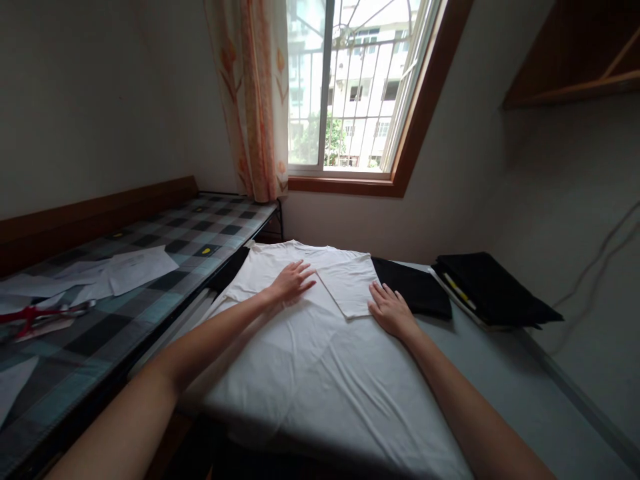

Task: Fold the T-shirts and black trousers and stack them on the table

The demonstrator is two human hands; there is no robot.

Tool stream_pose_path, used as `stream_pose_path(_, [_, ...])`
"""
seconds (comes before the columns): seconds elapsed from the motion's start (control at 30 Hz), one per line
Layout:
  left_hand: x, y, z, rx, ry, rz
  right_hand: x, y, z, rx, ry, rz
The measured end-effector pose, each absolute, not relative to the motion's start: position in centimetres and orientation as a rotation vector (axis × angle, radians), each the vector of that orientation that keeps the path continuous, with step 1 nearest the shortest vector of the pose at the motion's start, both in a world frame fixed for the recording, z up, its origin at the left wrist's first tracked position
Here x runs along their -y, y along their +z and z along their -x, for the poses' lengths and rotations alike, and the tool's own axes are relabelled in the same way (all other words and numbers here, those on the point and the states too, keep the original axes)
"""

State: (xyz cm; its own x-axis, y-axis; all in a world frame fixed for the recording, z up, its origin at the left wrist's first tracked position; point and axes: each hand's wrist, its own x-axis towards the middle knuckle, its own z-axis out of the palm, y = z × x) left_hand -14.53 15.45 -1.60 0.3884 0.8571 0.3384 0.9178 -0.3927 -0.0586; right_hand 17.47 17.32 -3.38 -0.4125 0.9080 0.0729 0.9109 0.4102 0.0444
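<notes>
A white T-shirt (320,373) lies spread over the table, its neckline at the far end and its body reaching toward me. The right sleeve (353,287) is turned inward and rests flat on the shirt. My left hand (291,281) is over the upper middle of the shirt, fingers spread, just left of the folded sleeve. At the shirt's right edge, my right hand (391,308) lies flat with its fingertips on the folded part. Neither hand grips anything. Wrinkles run through the lower body of the shirt.
Folded black cloth (413,287) lies beside the shirt, partly under it. Farther right, a black item (493,287) rests on books. A bed with a checked mattress (200,233) stands left, bearing papers (135,270) and red-handled scissors (35,317). The window (360,87) is ahead.
</notes>
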Motion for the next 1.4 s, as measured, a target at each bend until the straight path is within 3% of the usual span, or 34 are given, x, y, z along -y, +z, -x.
stream_pose_path(0.33, [-9.5,-2.4,24.7,2.170,-0.197,2.068,-16.9,-3.2,-17.0,2.549,-0.156,1.668])
stream_pose_path(0.7, [-4.7,-2.3,24.9,2.208,-0.205,2.065,-13.7,-1.8,-16.3,2.333,-0.580,1.672])
stream_pose_path(0.97, [-1.1,-1.8,25.1,2.225,-0.366,1.879,-11.9,-1.4,-16.0,2.298,-0.659,1.721])
stream_pose_path(1.2, [2.6,-0.6,27.0,2.307,-0.445,1.830,-8.7,-0.6,-17.2,2.275,-0.480,1.909])
stream_pose_path(1.4, [5.4,0.0,28.8,2.405,-0.483,1.860,-7.4,0.5,-19.5,2.176,-0.026,2.110])
